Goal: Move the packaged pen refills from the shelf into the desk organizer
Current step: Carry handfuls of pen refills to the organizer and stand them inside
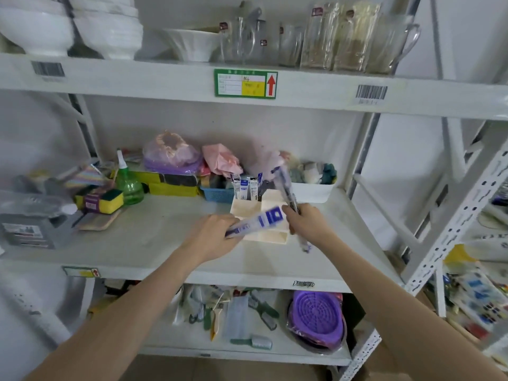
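Nearest, two bare forearms reach up from six o'clock toward the middle shelf. The left hand grasps one refill pack that lies nearly level — its blue-and-white end points toward three o'clock, across the front of the cream desk organizer. The right hand, just beside it at three o'clock, is clenched round a second refill pack, held steeply and blurred, its top leaning toward eleven o'clock and its lower end sticking out beneath the hand. Both packs are off the shelf board, over the organizer. Beyond the hands, several more packs stand upright in the organizer's rear compartment. Farther back — a blue basket at ten o'clock of the organizer, a white bin at two o'clock, and a green spray bottle well off at nine o'clock.
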